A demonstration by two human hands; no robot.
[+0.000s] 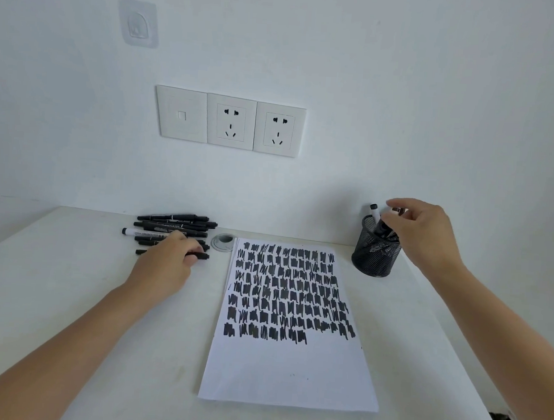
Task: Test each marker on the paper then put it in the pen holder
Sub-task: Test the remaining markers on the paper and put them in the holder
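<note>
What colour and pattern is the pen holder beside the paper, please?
The pen holder is black wire mesh, seen in the head view.

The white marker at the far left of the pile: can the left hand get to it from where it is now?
Probably yes. The left hand rests on the near edge of the marker pile, and the white marker lies on top just beyond its fingers, uncovered. Nothing stands between them on the desk.

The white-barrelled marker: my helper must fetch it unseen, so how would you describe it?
On the white desk, left of the scribbled paper, lies a pile of markers by the left hand. The white-barrelled marker juts out leftmost; its neighbours are all black.
</note>
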